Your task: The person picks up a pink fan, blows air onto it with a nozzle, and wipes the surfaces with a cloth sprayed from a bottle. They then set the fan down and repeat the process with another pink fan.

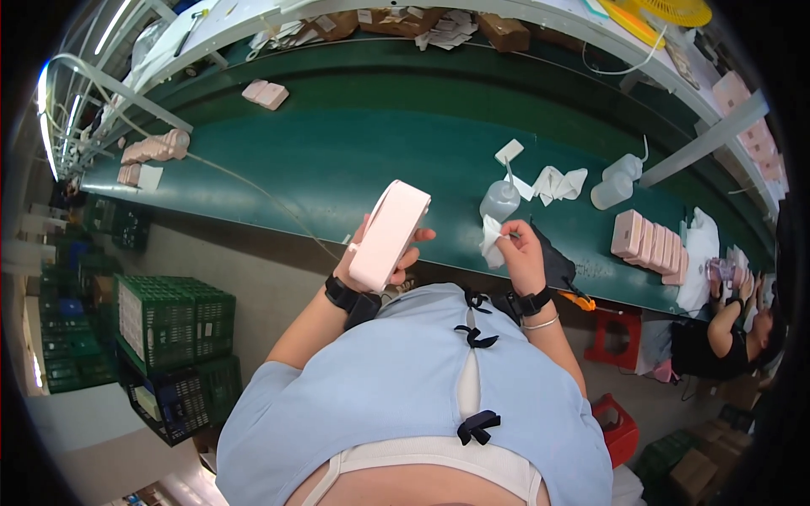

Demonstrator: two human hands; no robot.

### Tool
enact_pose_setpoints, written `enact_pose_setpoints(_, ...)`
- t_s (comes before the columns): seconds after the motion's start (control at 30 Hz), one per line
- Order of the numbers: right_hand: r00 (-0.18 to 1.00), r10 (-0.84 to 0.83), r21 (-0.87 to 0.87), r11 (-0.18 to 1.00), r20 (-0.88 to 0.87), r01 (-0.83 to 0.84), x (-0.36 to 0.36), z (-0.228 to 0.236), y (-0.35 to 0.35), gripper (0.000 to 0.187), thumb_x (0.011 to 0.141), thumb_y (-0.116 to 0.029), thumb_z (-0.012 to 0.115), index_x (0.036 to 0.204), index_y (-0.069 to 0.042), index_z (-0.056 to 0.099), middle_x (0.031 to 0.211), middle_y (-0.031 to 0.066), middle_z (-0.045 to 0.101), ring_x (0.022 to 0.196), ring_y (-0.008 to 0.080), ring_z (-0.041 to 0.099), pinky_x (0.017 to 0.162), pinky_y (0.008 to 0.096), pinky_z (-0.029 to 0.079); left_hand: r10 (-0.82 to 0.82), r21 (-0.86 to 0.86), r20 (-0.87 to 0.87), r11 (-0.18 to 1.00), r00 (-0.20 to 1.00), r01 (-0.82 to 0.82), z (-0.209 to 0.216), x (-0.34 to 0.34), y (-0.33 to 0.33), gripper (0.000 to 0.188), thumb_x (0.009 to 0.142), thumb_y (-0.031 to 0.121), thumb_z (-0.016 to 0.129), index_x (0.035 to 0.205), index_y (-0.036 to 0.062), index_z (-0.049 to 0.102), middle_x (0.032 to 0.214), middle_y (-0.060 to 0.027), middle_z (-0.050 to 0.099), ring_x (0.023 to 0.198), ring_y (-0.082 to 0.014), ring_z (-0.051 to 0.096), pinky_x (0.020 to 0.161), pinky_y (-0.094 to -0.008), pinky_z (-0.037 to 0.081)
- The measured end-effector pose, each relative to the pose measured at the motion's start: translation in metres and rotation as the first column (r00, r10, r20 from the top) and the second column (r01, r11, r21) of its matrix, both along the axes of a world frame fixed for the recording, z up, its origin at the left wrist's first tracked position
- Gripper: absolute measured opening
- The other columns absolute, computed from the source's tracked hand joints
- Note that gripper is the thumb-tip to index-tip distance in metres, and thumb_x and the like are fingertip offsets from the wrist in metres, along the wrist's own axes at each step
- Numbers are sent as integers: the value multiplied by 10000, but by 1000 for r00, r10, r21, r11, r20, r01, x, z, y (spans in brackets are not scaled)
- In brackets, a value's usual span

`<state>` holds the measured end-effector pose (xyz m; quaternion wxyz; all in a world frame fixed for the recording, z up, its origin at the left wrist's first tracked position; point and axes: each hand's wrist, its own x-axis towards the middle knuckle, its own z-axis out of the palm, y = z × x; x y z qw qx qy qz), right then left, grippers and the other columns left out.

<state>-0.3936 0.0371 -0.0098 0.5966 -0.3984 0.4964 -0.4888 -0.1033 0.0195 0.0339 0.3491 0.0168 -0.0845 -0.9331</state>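
My left hand (pixel 344 271) is closed around a long pale pink case with rounded ends (pixel 391 236), held tilted above the bench's front edge. Its fingertips show along the case's right side. Pinched in my right hand (pixel 525 253) is a crumpled white cloth (pixel 491 241), apart from the case. Just beyond that cloth a translucent squeeze bottle (pixel 499 202) with a thin spout stands on the green bench (pixel 363 143). A black cloth-like item (pixel 553 257) lies partly behind my right hand, with an orange-handled tool (pixel 579 299) by it at the bench edge.
More white cloths (pixel 558 184) and two bottles (pixel 612 191) stand to the right, near a row of pink cases (pixel 648 243). Further pink cases (pixel 156 148) line the far left. Green crates (pixel 173 320) are stacked left; a co-worker (pixel 717 346) sits right beside a red stool (pixel 614 337).
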Motion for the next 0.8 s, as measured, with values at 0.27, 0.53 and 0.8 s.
enact_pose_setpoints(0.27, 964, -248, -504, 848, -98, 167, 16, 75, -3, 141, 895, 36, 534, 1004, -3, 614, 1001, 72, 657, 920, 125, 608, 807, 233, 472, 153, -17, 597, 984, 788, -179, 1, -15, -2, 572, 980, 483, 446, 1383, 78, 432, 1246, -156, 579, 951, -213, 630, 774, -373, 565)
enact_pose_setpoints(0.53, 831, -187, -787, 479, -523, -388, 51, 110, 16, 371, 726, 137, 499, 1036, -7, 645, 1159, 150, 642, 1144, 346, 581, 982, 439, 455, -31, 82, 425, 997, 905, -5, 1, -51, -19, 531, 987, 366, 469, 1422, 79, 370, 1299, -151, 553, 1136, -254, 593, 961, -379, 495)
enact_pose_setpoints(0.8, 988, 49, -848, 508, -149, -153, -39, 57, 35, 360, 702, 68, 499, 1031, 4, 627, 1030, 132, 645, 956, 270, 623, 890, 360, 482, 302, -264, 617, 949, 727, -170, 28, -100, -30, 508, 1003, 250, 451, 1442, 64, 277, 1332, -140, 511, 1141, -244, 573, 995, -372, 463)
